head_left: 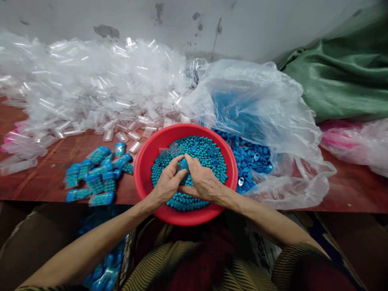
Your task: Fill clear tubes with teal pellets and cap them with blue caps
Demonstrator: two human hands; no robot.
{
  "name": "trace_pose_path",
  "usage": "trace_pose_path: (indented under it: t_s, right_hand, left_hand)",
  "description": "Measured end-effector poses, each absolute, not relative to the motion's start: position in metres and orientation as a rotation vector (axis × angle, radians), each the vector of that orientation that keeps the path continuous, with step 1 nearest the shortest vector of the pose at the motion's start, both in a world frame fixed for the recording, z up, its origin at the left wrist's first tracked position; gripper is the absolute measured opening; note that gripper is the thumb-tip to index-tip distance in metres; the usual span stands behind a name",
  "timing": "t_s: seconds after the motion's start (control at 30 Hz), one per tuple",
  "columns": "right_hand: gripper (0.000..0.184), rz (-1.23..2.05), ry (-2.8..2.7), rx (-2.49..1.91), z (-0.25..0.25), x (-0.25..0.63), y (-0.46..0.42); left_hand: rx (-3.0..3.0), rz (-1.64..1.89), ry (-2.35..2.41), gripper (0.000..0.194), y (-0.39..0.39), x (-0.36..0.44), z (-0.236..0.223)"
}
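Observation:
A red bowl (142, 178) full of small teal beads (209, 161) sits at the near edge of the brown table. Both hands meet over the beads in the bowl. My left hand (168, 182) is closed around a small clear tube, and my right hand (201, 180) is closed on a blue cap (183, 163) pressed against that tube. A few empty clear tubes (171, 149) lie on the beads just behind my fingers.
Filled, blue-capped tubes (95, 176) lie in a heap left of the bowl. A large pile of empty clear tubes (91, 89) fills the back left. A clear plastic bag of blue caps (251, 155) lies right of the bowl; green cloth (342, 76) and a pink-filled bag (354, 141) sit far right.

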State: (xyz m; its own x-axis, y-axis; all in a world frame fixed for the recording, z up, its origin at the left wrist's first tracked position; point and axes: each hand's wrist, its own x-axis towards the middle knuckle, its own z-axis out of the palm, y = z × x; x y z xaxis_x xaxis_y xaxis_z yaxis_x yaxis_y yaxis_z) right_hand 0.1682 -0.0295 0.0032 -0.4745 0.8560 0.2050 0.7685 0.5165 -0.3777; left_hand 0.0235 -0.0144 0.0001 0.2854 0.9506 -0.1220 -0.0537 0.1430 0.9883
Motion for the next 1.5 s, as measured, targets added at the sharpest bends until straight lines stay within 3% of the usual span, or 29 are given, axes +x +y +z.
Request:
trace_pose_path:
  t_s: [0.27,0.43,0.73,1.07,1.27,1.4,1.5]
  right_hand:
    - [0.080,0.271,-2.418,-1.450,0.004,0.164,-0.034]
    - [0.069,0.213,-2.472,-1.408,0.007,0.162,-0.029]
    - [0.076,0.276,-2.521,-1.412,0.001,0.163,-0.017]
    - [0.094,0.693,-2.273,-1.176,-0.003,0.167,-0.006]
    - [0.086,0.466,-2.380,-1.259,0.002,0.157,-0.004]
    - [0.088,0.591,-2.456,-1.181,0.006,0.157,0.006]
    - [0.071,0.665,-2.508,-1.178,0.004,0.168,0.016]
  left_hand:
    - [1.158,0.856,0.977,0.044,-0.017,0.024,-0.003]
    - [1.100,0.921,0.994,0.030,-0.018,0.030,0.002]
    - [1.381,0.993,1.107,0.012,-0.009,0.035,-0.008]
    - [0.844,0.854,0.876,0.055,-0.004,0.021,0.005]
    - [1.056,1.030,0.940,0.032,0.000,0.027,-0.003]
    - [1.314,1.018,1.099,0.022,0.006,0.015,0.006]
    - [1.464,0.911,1.263,0.026,0.012,-0.018,0.017]
